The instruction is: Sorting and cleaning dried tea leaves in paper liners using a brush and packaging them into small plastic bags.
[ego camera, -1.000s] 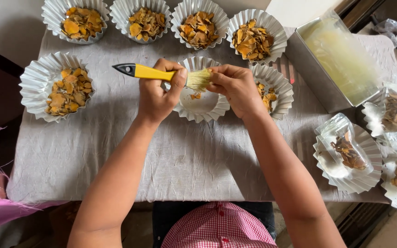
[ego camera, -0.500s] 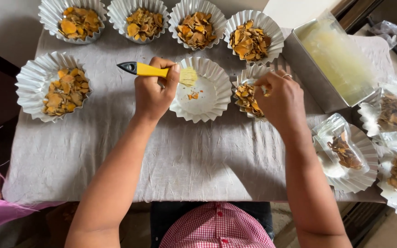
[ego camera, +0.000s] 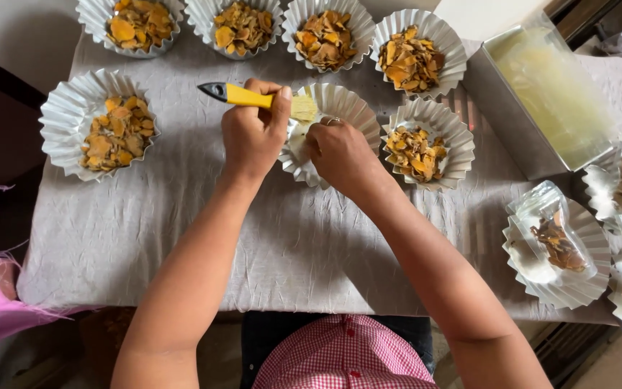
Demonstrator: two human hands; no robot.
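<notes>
While your left hand gripped the yellow brush, your right hand curled, contents unclear, over the middle paper tray. Both worked above a wrinkled grey cloth on the table.

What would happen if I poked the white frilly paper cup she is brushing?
The white pleated paper cup looks thin, so it would probably crumple or slide on the grey cloth. It seems nearly empty, so likely very light; the right hand rests on it.

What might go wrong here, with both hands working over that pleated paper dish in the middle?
1. The brush in the left hand could flick crumbs out of the light paper dish onto the grey cloth.
2. The right hand presses the dish's rim; it may crumple or tip.
3. The right forearm lies close to the filled dish of orange chips and might knock it.
</notes>
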